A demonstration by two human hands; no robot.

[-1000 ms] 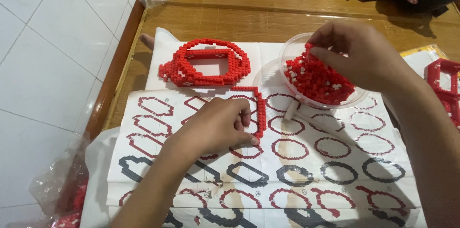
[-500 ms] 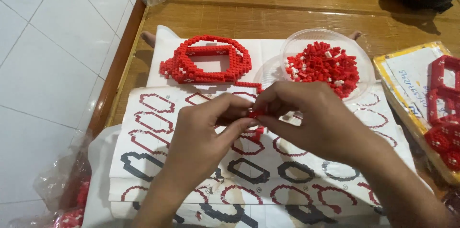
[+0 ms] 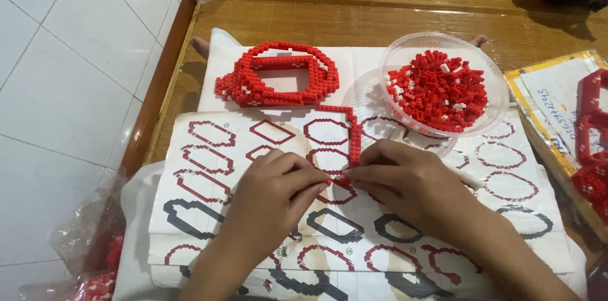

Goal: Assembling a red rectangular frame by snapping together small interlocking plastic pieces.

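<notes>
Head view: the left hand (image 3: pixel 272 190) and right hand (image 3: pixel 405 181) meet fingertip to fingertip, each grip pinching the lower end of a thin red brick strip (image 3: pixel 352 133) lying on the instruction sheet (image 3: pixel 209 149), below a clear bowl of red bricks (image 3: pixel 440 89) on the table (image 3: pixel 354 22).

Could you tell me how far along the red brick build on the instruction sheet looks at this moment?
Done: a ring-shaped stack of red layers stands at the top of the instruction sheet. In hand: the left hand and right hand meet at the lower end of a thin, unclosed red brick outline, pinching a small red piece. Left: the clear bowl holds many loose red bricks, so a good deal seems unbuilt.
</notes>
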